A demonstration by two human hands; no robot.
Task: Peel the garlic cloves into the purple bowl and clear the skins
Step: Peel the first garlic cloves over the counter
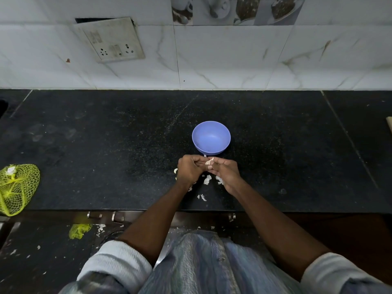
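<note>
Just in front of the purple bowl point(211, 137), left hand point(189, 171) and right hand point(226, 174) both pinch one garlic clove point(209, 163); strip skin low so scraps join the skins point(207, 179) on the counter.

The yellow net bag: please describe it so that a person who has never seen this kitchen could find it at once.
Start from the black stone counter below the white tiled wall and follow its front edge to the far left. There lies the yellow net bag, partly hanging over the edge, well away from the purple bowl. It is the only bright yellow, open-mesh thing on the counter.
</note>
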